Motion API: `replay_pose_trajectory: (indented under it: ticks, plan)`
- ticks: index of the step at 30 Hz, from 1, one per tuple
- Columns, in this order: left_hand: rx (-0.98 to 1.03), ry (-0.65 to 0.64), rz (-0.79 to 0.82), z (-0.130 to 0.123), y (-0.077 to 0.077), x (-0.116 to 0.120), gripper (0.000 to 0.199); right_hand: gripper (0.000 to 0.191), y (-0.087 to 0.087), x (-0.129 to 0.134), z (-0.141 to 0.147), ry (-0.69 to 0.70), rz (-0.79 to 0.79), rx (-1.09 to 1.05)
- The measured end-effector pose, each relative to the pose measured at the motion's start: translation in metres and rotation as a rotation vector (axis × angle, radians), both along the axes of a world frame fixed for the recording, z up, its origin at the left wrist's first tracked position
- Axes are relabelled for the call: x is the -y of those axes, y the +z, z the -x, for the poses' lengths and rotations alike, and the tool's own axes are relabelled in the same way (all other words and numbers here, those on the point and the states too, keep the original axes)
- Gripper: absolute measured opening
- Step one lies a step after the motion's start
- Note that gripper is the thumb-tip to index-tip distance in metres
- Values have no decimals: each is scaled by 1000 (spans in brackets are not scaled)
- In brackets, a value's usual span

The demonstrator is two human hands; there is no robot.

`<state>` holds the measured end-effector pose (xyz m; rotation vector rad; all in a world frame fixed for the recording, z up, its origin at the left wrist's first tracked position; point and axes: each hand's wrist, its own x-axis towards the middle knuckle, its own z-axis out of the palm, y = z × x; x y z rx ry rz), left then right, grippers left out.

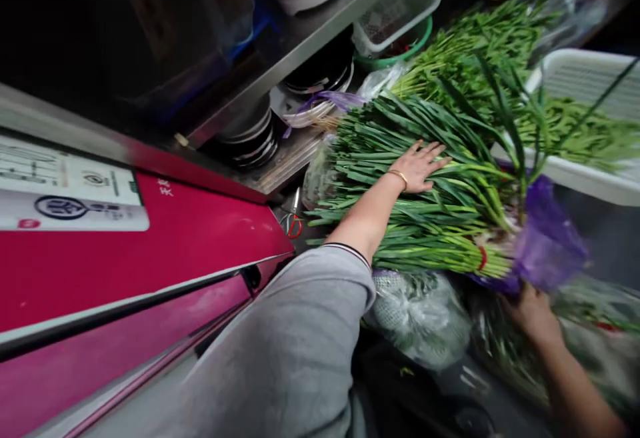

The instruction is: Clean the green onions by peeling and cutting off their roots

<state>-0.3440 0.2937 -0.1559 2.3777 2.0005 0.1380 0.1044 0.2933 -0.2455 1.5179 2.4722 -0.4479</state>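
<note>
Gray sleeve [300, 331] nearest; left grip [421, 167] spread on greens [367, 151], likely steadying them.
Right grip [533, 311] pinches bag [550, 235] just above it, beside roots [508, 228].

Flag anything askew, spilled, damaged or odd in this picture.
A few stray leaves stick out near the purple bag, some overlapping the white basket in view, while most greens lie side by side. I see no clear spill.

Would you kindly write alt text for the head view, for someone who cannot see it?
A person's left hand lies spread on a heap of long green stalks, while the right hand is at the edge of a purple bag by their pale ends, its grip blurred. A white basket of greens stands at upper right; red-handled scissors show left of the stalks.
</note>
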Motion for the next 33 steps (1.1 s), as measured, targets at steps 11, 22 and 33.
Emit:
replay_pose_trajectory:
  ticks: [11, 22, 33]
  plan:
    - [391, 110, 399, -1, 67, 17, 55, 50, 156, 188, -79, -9, 331, 110]
    - [548, 57, 320, -78, 148, 194, 50, 42, 192, 185, -68, -194, 233, 87]
    - [-32, -104, 706, -134, 108, 267, 33, 38, 224, 226, -27, -78, 221, 59]
